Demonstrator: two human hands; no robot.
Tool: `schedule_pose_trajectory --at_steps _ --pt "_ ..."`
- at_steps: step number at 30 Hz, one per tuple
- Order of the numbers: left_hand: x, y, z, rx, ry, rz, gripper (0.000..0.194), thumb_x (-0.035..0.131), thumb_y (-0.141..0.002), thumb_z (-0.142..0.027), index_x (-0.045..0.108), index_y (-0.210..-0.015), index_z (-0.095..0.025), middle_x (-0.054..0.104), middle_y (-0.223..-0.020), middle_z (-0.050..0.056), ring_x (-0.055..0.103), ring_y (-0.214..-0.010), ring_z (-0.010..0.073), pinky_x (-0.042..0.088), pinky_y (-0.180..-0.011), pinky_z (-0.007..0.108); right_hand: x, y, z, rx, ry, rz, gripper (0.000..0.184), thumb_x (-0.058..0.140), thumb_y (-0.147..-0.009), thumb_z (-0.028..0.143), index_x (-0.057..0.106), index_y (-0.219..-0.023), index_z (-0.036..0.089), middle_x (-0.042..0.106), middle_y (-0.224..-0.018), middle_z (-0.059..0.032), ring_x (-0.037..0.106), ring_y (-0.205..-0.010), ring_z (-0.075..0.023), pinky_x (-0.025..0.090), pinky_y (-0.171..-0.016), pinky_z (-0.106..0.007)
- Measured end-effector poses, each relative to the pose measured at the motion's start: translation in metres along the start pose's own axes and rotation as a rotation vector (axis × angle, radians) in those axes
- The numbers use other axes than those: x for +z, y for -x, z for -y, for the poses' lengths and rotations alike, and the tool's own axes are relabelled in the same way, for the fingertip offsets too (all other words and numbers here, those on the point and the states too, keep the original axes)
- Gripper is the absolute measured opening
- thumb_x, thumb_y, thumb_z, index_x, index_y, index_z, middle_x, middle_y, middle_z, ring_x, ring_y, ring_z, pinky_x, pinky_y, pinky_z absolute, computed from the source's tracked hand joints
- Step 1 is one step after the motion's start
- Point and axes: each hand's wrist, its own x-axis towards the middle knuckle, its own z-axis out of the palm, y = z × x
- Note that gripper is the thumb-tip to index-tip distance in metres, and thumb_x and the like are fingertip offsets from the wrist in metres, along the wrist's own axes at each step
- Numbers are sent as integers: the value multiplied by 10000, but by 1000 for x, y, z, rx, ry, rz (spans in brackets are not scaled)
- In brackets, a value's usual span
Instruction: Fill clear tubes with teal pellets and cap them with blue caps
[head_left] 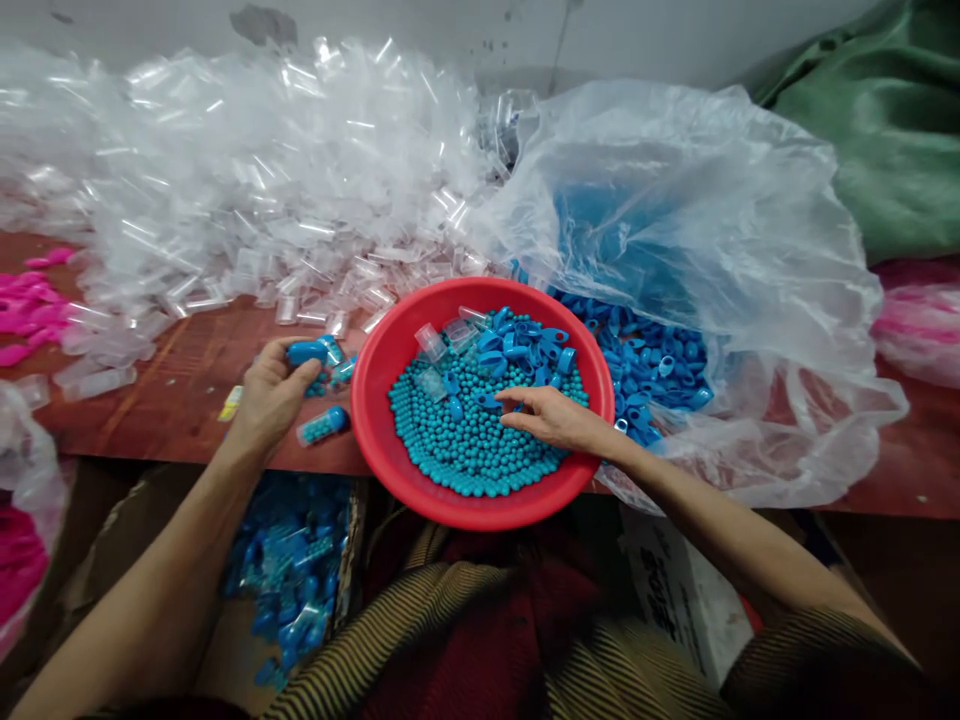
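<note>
Above the table, left of the red basin [480,515], my left hand [274,395] is closed round a blue plastic cap [306,352]. Whether a tube is fixed to that cap is hidden by the fingers. Filled tubes with teal beads lie close by, among them a blue-capped tube [322,427] against the basin's left side. Inside the basin, my right hand [551,415] pinches a small blue cap [489,401] just over the teal beads [472,460]. Loose blue caps [525,345] and a few clear tubes [430,342] rest on the beads.
A big heap of clear tubes [300,180] covers the back left. On the right, a clear plastic bag [780,250] spills blue caps [660,365]. Pink pieces [34,305] lie at far left. Below the table edge, a cardboard box [349,540] holds blue-capped tubes.
</note>
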Motion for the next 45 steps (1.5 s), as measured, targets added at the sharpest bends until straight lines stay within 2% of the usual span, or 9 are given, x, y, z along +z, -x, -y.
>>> schedule_pose_trajectory --at_steps 7,12,15,19,24,31,35,39,45 --pt "18 -7 3 359 -772 -191 361 459 -847 -238 549 -1174 -115 641 -1056 111 575 -1001 236 419 -884 362 -1 -8 2 51 337 -3 304 497 -890 282 610 -1156 189 669 -1122 -83 616 -1036 -239 456 -842 -324" --pt "57 4 -26 521 -1092 114 357 323 -900 -277 652 -952 -148 673 -874 124 619 -765 233 410 -619 305 12 -45 35 90 579 47 324 445 -914 397 661 -975 164 713 -931 -122 662 -901 -244 472 -733 -303" --pt "78 5 -41 439 -1215 262 395 312 -897 -287 671 -897 -123 677 -832 158 638 -773 262 421 -622 315 32 -79 46 94 609 -2 411 462 -894 449 636 -1026 101 700 -953 -184 658 -922 -277 480 -726 -329" --pt "100 1 -42 298 -1287 507 428 344 -883 -303 692 -957 -65 681 -914 230 646 -910 325 466 -733 368 50 -104 43 78 575 61 285 402 -910 218 624 -1034 88 687 -998 -188 646 -965 -257 480 -760 -330" --pt "124 -14 -30 211 -1239 584 480 386 -862 -396 677 -1035 -55 663 -1022 251 620 -1003 355 480 -797 397 29 -84 30 81 556 82 318 497 -865 276 565 -1127 108 675 -1032 -164 633 -967 -255 467 -759 -319" --pt "135 -31 -32 93 -1094 650 468 460 -806 -419 599 -1130 -112 632 -1126 200 604 -1030 336 485 -808 397 -17 -24 6 62 203 -132 273 547 -829 258 588 -1059 116 654 -874 -57 589 -777 -171 410 -697 -259" --pt "126 -26 -34 34 -1008 875 197 602 -688 -287 668 -808 -145 686 -790 96 649 -797 260 499 -721 339 -25 -4 0 18 105 -97 306 505 -863 272 563 -1122 120 637 -888 -57 567 -775 -159 395 -730 -268" --pt "143 -11 -34 -116 -850 1042 105 625 -599 -176 566 -520 -141 482 -402 -13 507 -417 146 443 -478 263 -28 0 -4 12 29 -60 281 506 -860 260 559 -1107 136 614 -841 -37 553 -740 -148 386 -712 -266" --pt "194 8 -35 -232 -418 1049 134 615 -640 -174 504 -565 -165 484 -441 -27 473 -419 114 405 -420 227 -23 -2 -14 129 -47 -156 255 578 -796 285 532 -1012 159 561 -748 10 523 -687 -137 385 -648 -248"
